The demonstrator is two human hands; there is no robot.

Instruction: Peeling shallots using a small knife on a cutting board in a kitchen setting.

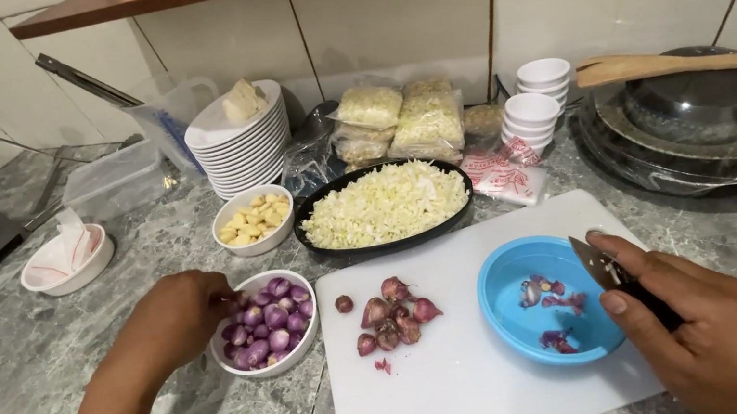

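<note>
My left hand rests at the rim of a white bowl full of peeled purple shallots, fingertips touching the shallots. My right hand grips a small knife, its blade pointing up over the edge of a blue bowl that holds shallot peels. Several unpeeled shallots lie in a small heap on the white cutting board between my two hands.
Behind the board stand a black oval dish of chopped cabbage, a white bowl of garlic cloves, stacked plates, stacked small bowls, bagged noodles and a lidded wok at the right. A small white bowl sits at the left.
</note>
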